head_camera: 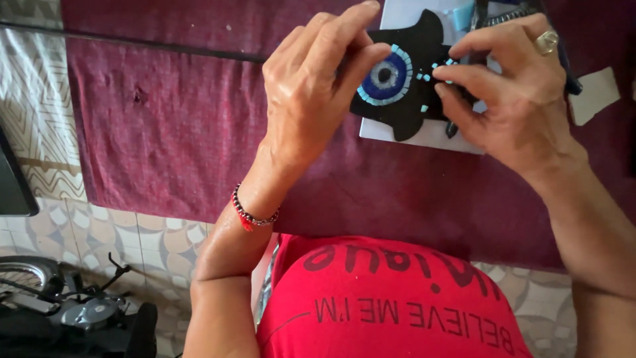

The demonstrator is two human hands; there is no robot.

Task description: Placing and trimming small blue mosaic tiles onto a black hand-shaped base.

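Black hand-shaped plaque (pixel 411 86) lying flat on a white board (pixel 424 136), on the maroon cloth (pixel 199 119) covering the worktop. One blue eye mosaic (pixel 387 76) at the plaque's centre, ringed with pale turquoise tiles. Several loose-looking turquoise tiles (pixel 424 108) on the plaque right of the eye; exact count too small to tell.

Left hand (pixel 318 86) over the plaque's left edge, fingers curled, thumb and forefinger pressed against the plaque beside the eye; hiding that side of the plaque. Beaded red-and-dark bracelet (pixel 252 215) on the left wrist, one only.

Right hand (pixel 517 93) over the plaque's right side, thumb and forefinger pinched together just right of the eye, at the small tiles; whether a tile sits between the fingertips, impossible to tell. One gold ring (pixel 547 42) on a finger of that hand. Dark tool (pixel 570 73) partly hidden behind the right hand, kind unclear.

One pale scrap (pixel 593 96) on the cloth, well right of the plaque. One light blue piece (pixel 464 14) above the plaque, at the board's top edge.

Below the plaque, nearer the camera, a red shirt (pixel 391 305). Patterned tile floor (pixel 152 238) beyond the worktop's edge, far left of the plaque, with a grey machine (pixel 86 311) and part of a wheel (pixel 26 275) standing on it.
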